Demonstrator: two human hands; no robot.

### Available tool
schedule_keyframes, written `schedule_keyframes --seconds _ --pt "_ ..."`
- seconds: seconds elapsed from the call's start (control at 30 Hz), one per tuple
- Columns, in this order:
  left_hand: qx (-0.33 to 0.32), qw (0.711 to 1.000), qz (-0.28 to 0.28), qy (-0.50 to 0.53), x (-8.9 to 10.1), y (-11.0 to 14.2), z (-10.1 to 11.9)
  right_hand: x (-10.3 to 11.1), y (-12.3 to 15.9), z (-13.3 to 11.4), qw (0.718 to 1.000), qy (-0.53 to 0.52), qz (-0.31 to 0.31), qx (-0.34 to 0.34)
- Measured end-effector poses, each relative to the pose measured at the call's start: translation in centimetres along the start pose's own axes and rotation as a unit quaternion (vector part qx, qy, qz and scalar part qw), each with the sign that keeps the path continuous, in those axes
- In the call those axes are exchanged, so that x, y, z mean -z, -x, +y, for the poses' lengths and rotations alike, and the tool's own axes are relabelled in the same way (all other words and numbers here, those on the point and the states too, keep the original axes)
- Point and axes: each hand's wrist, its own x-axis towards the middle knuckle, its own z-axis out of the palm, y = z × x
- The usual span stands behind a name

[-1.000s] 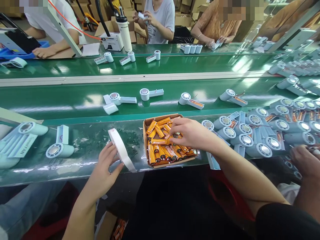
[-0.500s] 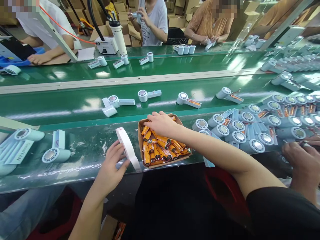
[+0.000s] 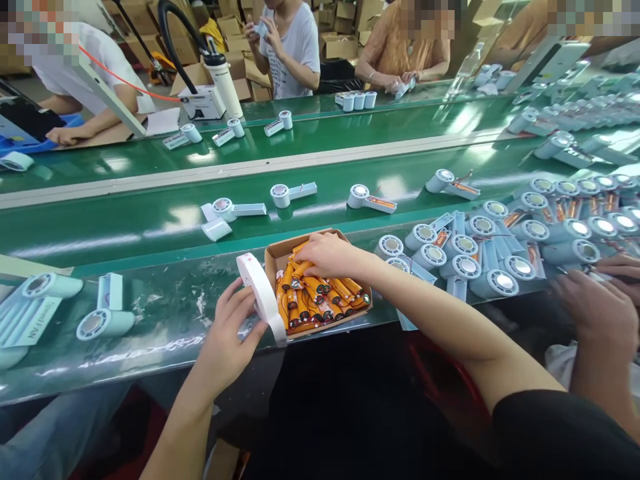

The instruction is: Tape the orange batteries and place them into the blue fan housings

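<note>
My left hand (image 3: 235,327) grips a white roll of tape (image 3: 261,293), held on edge at the left side of an open cardboard box (image 3: 277,252). Orange-wrapped batteries (image 3: 320,300) with thin wires fill much of the box in a loose pile. Over its far part reaches my right hand (image 3: 327,255), fingers bent down onto the batteries. The fingertips close around an orange battery, partly hidden by the hand.
Right of the box, many light-blue handheld fan bodies (image 3: 465,267) crowd the bench. A co-worker's hands (image 3: 600,307) work beside them. Several fan bodies (image 3: 281,195) lie along the green belt (image 3: 150,213). More stand at left (image 3: 103,323). People sit across the belt.
My right hand has shifted rightward and nearer within the box, uncovering its far-left corner. The tape roll in my left hand has come closer to the box. The camera view has shifted slightly.
</note>
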Motion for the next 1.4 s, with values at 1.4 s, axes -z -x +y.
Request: schedule_keyframes --seconds 1.4 --pt "-0.291 0.926 -0.076 -0.230 3.1 -4.3 6.8 -2.6 11.5 -4.1 0.782 -0.559 0.248 -0.119"
